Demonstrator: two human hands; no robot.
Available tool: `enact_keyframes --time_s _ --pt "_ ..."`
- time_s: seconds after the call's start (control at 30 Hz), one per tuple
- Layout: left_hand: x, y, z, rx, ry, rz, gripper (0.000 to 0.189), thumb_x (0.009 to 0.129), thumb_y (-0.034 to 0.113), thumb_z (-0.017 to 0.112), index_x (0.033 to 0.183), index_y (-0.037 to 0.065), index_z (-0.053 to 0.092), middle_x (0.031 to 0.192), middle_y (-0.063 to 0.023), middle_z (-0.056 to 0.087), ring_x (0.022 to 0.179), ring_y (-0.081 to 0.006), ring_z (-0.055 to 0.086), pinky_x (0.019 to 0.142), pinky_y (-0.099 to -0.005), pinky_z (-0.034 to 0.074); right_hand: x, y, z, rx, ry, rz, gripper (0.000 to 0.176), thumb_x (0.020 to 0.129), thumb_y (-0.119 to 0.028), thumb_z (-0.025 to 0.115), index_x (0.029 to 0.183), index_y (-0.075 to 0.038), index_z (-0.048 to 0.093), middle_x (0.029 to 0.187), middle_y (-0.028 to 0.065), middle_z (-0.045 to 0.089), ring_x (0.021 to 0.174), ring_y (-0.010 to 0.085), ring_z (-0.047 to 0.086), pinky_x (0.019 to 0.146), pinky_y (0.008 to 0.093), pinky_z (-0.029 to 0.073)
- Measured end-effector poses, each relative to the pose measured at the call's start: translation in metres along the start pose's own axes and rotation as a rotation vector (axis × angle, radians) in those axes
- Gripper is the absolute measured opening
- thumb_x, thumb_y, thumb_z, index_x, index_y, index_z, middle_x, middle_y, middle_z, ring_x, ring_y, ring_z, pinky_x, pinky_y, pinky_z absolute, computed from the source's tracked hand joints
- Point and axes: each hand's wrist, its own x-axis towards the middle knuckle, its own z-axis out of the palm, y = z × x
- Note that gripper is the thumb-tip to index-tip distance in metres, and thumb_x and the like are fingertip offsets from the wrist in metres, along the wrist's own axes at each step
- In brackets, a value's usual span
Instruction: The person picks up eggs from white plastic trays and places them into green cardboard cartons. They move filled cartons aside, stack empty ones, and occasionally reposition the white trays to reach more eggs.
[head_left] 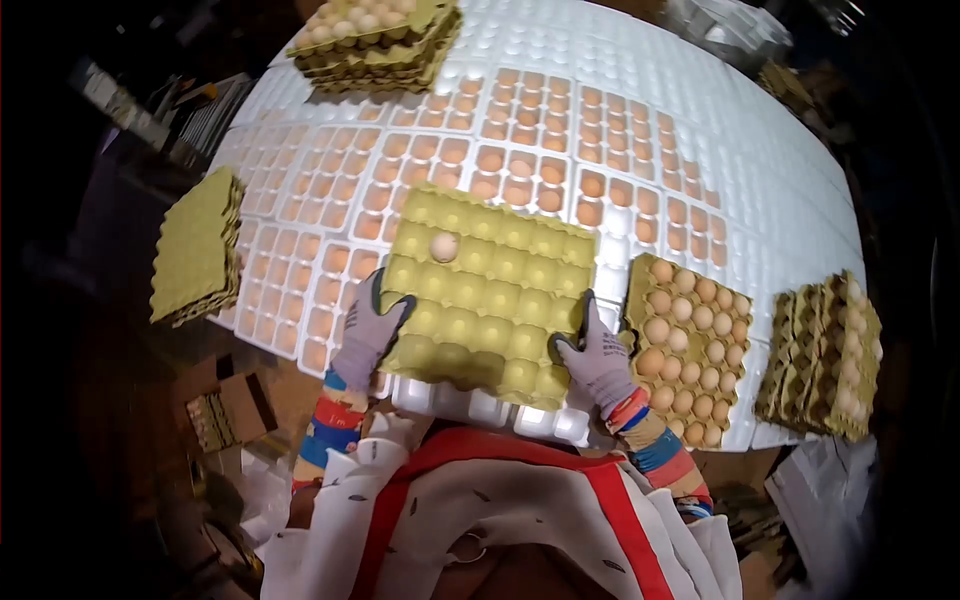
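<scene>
The pulp tray (490, 290) is in the middle of the near half of the work surface, a little skewed, above the white plastic packs (780, 190); whether it rests on them I cannot tell. It is yellow-green, rough and moulded into rows of rounded cups, with a wavy rim. A single pale egg (444, 247) sits in a cup toward its far left corner.

Both hands wear grey gloves with dark fingertips. The left hand (375, 325) grips the tray's left edge and the right hand (593, 350) its right edge, each with the thumb bent inward at the edge and a finger stretched along the side; the other fingers are partly hidden.

Close on the right, a brown pulp tray of eggs (690, 350) leaves only a narrow gap, which the right hand fills. Beyond it, at the right edge, a tilted stack of egg-filled trays (820, 355) stands in the way. Near the left edge is a stack of pulp trays (197, 250), and at the far left a tall stack topped with eggs (375, 45). Glossy white compartments around the held tray carry brown eggs (525, 110). The person's body borders the near edge, and an open cardboard box (245, 405) is below, to the left.
</scene>
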Motion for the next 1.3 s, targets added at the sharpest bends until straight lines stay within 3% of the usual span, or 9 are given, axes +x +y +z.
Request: enact_keyframes --time_s 0.1,0.23,0.4,0.57,0.67,1.07,1.13,1.23,1.3 --pt "0.005 -0.008 -0.021 -0.561 -0.119 -0.026 0.052 0.088 0.019 0.067 0.132 -0.004 0.05 0.12 -0.0109 0.062 0.104 -0.0167 0.059 0.09 -0.0285 0.047 0.005 0.033 0.04 -0.102 0.609 -0.467 0.086 0.08 -0.032 0.065 0.148 0.0 0.023 0.102 0.0213 0.065 0.088 0.0333 0.065 0.08 0.0382 0.05" --pt "0.003 -0.038 -0.062 -0.523 -0.044 -0.027 0.046 0.093 0.018 0.061 0.132 -0.005 0.052 0.118 -0.0083 0.063 0.1 -0.014 0.058 0.087 -0.0276 0.048 -0.024 -0.022 0.034 0.43 0.246 -0.045 0.083 0.079 -0.03 0.068 0.147 -0.002 0.029 0.106 0.0194 0.065 0.083 0.0264 0.064 0.079 0.0347 0.05" --pt "0.02 -0.039 -0.056 -0.558 -0.054 0.079 0.043 0.095 0.021 0.059 0.13 -0.003 0.053 0.117 -0.008 0.063 0.098 -0.0143 0.058 0.086 -0.0286 0.048 -0.004 0.007 0.077 0.603 0.426 -0.41 0.078 0.081 -0.027 0.071 0.144 0.001 0.034 0.135 0.0222 0.05 0.125 0.0324 0.049 0.103 0.0351 0.039" --pt "0.05 0.021 -0.003 -0.803 -0.094 0.139 0.041 0.095 0.021 0.06 0.127 -0.004 0.055 0.114 -0.0071 0.063 0.097 -0.0154 0.059 0.083 -0.0289 0.049 -0.066 0.031 0.018 1.309 0.541 -0.398 0.056 0.09 0.002 0.055 0.144 -0.004 0.038 0.116 0.0072 0.056 0.101 0.0114 0.056 0.087 0.0227 0.048" --pt "0.096 0.068 0.058 -0.885 -0.149 0.279 0.047 0.095 0.029 0.06 0.129 -0.003 0.053 0.117 -0.0086 0.062 0.099 -0.0175 0.06 0.085 -0.0296 0.049 -0.098 0.084 -0.006 0.925 0.855 -0.352 0.049 0.09 0.002 0.053 0.138 -0.001 0.045 0.112 0.0051 0.061 0.1 0.0096 0.057 0.087 0.0215 0.047" --pt "0.198 0.376 0.365 -0.983 -0.189 0.43 0.044 0.083 0.015 0.07 0.118 -0.008 0.056 0.097 -0.0104 0.066 0.08 -0.0188 0.06 0.072 -0.0321 0.05 -0.163 0.247 -0.046 1.021 0.929 -0.165 0.044 0.085 0.004 0.056 0.13 0.002 0.052 0.114 0.007 0.062 0.1 0.0125 0.058 0.089 0.0248 0.047" --pt "0.19 0.401 0.382 -0.466 0.253 0.424 0.057 0.08 0.018 0.074 0.126 -0.006 0.051 0.098 -0.01 0.066 0.081 -0.0175 0.059 0.071 -0.0312 0.05 -0.156 0.268 -0.061 0.778 0.924 -0.106 0.038 0.084 0.001 0.06 0.122 0.002 0.058 0.107 0.0087 0.065 0.095 0.0126 0.06 0.086 0.0259 0.049" --pt "0.115 0.394 0.324 -0.771 -0.487 0.603 0.047 0.082 0.02 0.074 0.122 0.001 0.061 0.093 -0.0018 0.067 0.073 -0.008 0.055 0.066 -0.0229 0.047 -0.124 0.273 -0.093 0.335 0.94 0.043 0.042 0.081 -0.027 0.07 0.114 -0.003 0.061 0.099 0.0123 0.064 0.086 0.0275 0.063 0.08 0.0369 0.05" --pt "0.056 0.359 0.28 -0.518 -0.53 0.544 0.03 0.091 0.008 0.062 0.119 -0.003 0.062 0.106 -0.0075 0.067 0.095 -0.0129 0.064 0.085 -0.0236 0.051 -0.087 0.26 -0.118 -0.017 0.886 0.145 0.053 0.079 -0.045 0.068 0.113 -0.006 0.059 0.102 0.014 0.062 0.089 0.0327 0.063 0.08 0.0425 0.049"
